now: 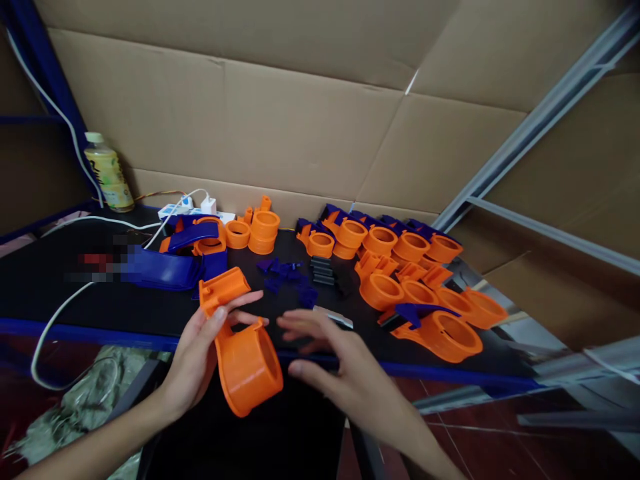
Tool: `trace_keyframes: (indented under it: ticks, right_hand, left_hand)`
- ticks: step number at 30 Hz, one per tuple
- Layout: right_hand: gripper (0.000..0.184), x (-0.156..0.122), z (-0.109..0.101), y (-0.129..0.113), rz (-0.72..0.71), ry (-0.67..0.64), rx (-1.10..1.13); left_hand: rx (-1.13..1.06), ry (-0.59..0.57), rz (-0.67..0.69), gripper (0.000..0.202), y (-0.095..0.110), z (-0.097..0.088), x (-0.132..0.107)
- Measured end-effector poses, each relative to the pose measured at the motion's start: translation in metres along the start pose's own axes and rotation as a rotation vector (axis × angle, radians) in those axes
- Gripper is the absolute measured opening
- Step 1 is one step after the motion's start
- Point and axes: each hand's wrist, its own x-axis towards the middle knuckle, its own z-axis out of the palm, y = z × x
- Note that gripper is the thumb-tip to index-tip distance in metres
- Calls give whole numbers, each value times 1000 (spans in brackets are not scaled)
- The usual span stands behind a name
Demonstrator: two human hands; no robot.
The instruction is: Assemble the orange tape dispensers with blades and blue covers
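Observation:
My left hand grips an orange tape dispenser body by its narrow neck, with the thumb in front. The wide ring hangs low and faces right, and the short handle end points up. To the right of it my right hand is apart from the part, fingers spread and holding nothing. Beyond the hands lie small blue plastic pieces and a stack of black strips. A thin silvery piece lies near the table edge, partly behind my right hand.
Orange dispensers with blue parts and plain orange bodies cover the table's right side. Blue flat parts lie at left. A bottle, a power strip and white cables stand behind. Cardboard walls enclose the back.

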Motion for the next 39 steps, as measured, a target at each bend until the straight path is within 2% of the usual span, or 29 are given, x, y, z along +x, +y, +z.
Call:
trace_keyframes:
  ticks: [3, 5, 8, 12, 15, 19, 25, 30, 33, 36, 39]
  right_hand:
    - [38, 4, -13, 34, 13, 211, -343]
    - [34, 5, -19, 55, 29, 277, -586]
    - [31, 6, -20, 75, 85, 236, -787]
    - [28, 7, -16, 79, 110, 132, -866]
    - [30, 7, -16, 79, 97, 123, -888]
    - [26, 6, -15, 82, 86, 156, -919]
    - [19, 2, -14, 88, 107, 240, -875]
    - [15, 4, -17, 83, 125, 350, -707]
    - [14, 8, -15, 67, 30, 427, -474]
    - [11, 13, -10, 44, -83, 410, -237]
    - [7, 21, -1, 25, -139, 395, -138]
  left_hand:
    - [26, -23, -81, 47, -1, -1, 2]
    - [47, -56, -127, 52, -3, -4, 5]
    - [78, -52, -131, 47, -6, -7, 11]
    - [107, -77, -133, 38, -8, -8, 15]
    - [150, -115, -147, 40, -9, -8, 15]
    - [226, -97, -103, 47, -13, -12, 17]
    - [266, -145, -110, 46, -13, -16, 20]
    - [255, -154, -122, 46, -9, -14, 19]
    - [257, -152, -130, 43, -9, -12, 19]
    - [291, -165, -167, 40, -8, -11, 18]
    - [349, -188, -199, 43, -7, -10, 16]
